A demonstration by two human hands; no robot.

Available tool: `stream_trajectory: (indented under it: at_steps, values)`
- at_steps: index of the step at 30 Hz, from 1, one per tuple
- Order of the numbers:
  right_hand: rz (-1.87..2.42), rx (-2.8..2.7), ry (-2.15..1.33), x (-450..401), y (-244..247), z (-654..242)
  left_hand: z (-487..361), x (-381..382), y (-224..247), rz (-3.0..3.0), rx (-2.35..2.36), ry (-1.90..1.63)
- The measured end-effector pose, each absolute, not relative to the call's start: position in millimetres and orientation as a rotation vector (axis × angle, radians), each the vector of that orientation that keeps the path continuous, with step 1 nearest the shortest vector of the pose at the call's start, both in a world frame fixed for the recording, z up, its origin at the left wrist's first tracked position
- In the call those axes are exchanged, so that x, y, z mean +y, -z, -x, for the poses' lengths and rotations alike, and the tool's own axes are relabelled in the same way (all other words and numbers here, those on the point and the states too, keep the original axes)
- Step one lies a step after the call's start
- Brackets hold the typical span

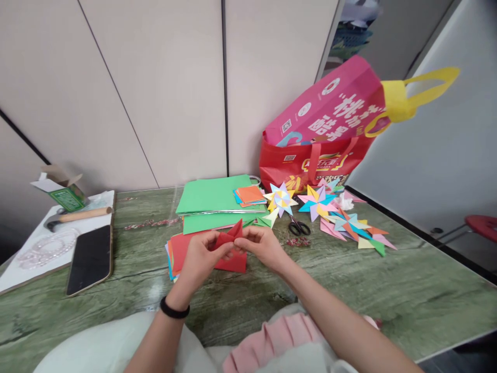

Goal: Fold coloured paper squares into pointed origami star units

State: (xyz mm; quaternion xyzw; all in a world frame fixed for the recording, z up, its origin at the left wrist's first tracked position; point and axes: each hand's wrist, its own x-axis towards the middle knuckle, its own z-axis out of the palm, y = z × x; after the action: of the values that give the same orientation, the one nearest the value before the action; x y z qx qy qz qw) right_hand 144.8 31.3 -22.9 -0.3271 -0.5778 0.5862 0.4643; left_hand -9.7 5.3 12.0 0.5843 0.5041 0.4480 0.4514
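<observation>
Between my two hands is a small folded piece of red paper (233,233), one pointed corner sticking up. My left hand (202,255), with a black band on its wrist, pinches the paper's left side. From the right, my right hand (261,245) grips the other side between thumb and fingers. Some of the fingertips are hidden behind the paper. Below the hands lies a stack of coloured paper with a red sheet (182,247) on top. Just behind it rest green sheets (213,194), with a small pile of orange squares (250,194) on them.
Folded paper stars (316,202) and loose folded pieces (359,228) lie to the right, near black scissors (298,226). A red bag (295,160) holding a pink box (330,103) stands behind. On the left are a phone (90,259), a hammer (77,216) and a green box (68,197).
</observation>
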Motion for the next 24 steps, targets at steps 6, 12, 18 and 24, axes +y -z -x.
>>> stream_trajectory:
  at_steps: [6,12,18,24]
  values:
    - [0.791,-1.514,-1.277,28.2,22.2,-142.1,10.1,5.7,-7.1,-1.459,1.221,-1.142]
    - [0.776,-1.603,-0.883,19.7,13.5,-140.5,10.0,7.4,0.7,-1.767,1.258,-1.253]
    - [0.714,-1.614,-0.684,19.0,14.8,-140.4,9.6,7.1,4.6,-1.868,1.223,-1.305]
    - [0.782,-1.516,-0.957,18.5,14.8,-138.5,8.2,5.9,3.0,-1.902,1.239,-1.151]
